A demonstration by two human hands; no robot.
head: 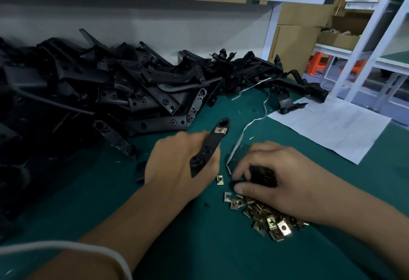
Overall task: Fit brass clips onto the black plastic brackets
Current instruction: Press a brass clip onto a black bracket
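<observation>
A heap of black brackets [115,89] lies on the green tabletop [199,253], beyond and left of the left hand [177,164]. That grip is curled round one black bracket [208,147] with a brass clip [220,130] fitted near its far end. Just right, the right hand [283,182] pinches another dark part [262,175] above loose brass clips [265,217]; a paper sheet [332,124] lies beyond it

A long black bracket [209,147] sits tilted at centre, a brass clip [221,130] fitted near its far end. Loose brass clips [263,215] lie heaped near right. More black brackets [110,89] pile far left.
</observation>
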